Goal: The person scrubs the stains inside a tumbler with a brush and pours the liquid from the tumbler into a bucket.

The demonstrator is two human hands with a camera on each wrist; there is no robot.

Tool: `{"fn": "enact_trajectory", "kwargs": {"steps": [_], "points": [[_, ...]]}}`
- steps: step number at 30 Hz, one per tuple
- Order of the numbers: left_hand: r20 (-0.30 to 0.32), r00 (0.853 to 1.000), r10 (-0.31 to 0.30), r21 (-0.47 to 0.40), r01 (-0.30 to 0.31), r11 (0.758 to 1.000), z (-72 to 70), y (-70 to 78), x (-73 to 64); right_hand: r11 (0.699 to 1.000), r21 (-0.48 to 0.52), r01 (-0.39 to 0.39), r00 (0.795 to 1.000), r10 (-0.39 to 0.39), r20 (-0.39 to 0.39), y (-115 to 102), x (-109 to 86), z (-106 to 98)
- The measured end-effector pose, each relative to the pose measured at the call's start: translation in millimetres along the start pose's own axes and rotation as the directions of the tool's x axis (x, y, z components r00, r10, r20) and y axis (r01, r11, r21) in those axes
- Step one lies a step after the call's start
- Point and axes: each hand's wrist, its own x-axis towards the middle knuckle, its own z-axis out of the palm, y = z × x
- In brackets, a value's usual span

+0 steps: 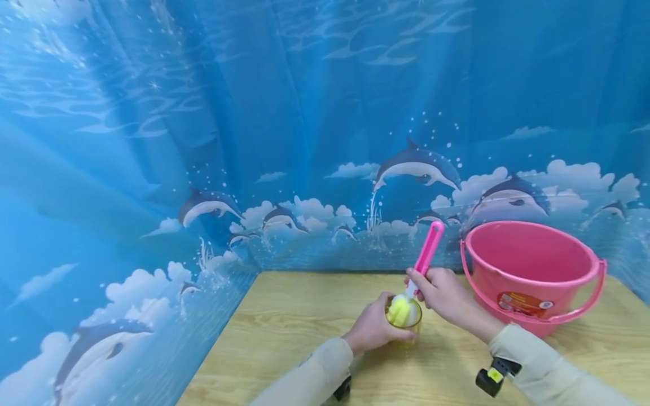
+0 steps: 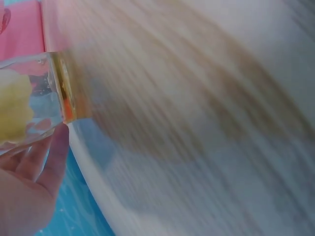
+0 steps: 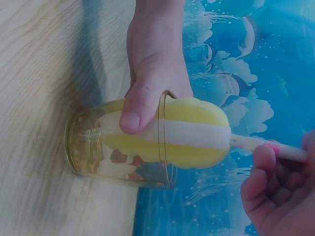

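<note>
currently, the left hand is closed around the glass, spread only as wide as the glass itself; in the right wrist view its thumb lies across the near side.

the glass is low over the table, left of the right hand. whether its base touches the wood cannot be told. the mouth faces the right hand. the sponge, yellow with a white band, is partly inside the glass and partly projects past the rim.

next along, the brush carries this sponge on a pale stem; its pink shaft leans up and to the right. the right hand grips the brush low on the shaft, fingers curled, close to the sponge.

at far right, the pink bucket stands on the table near the right forearm, apart from both hands. a dolphin-print curtain hangs behind.

step in hand, as judged: scrubbing the inside of the glass, with the sponge entered but not fully seated. the next move appears to call for a steady left hold while the right hand pushes and turns the sponge along the axis of the glass. an off-axis push could tip the glass.
</note>
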Motion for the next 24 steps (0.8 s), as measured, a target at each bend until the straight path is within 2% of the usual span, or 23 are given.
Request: {"fn": "enact_trajectory", "kwargs": {"steps": [7,24], "points": [[0.008,1.0,-0.026,-0.019,0.026,0.999,-0.8,1.8,1.3,0.999,0.046,-0.02,1.0,0.019,0.005,0.0,2.4,2.7],[0.008,1.0,0.007,0.003,-0.007,1.0,-2.7,2.2,-0.6,0.99,0.126,-0.056,0.998,0.057,-0.002,4.2,5.7,6.8]]}}
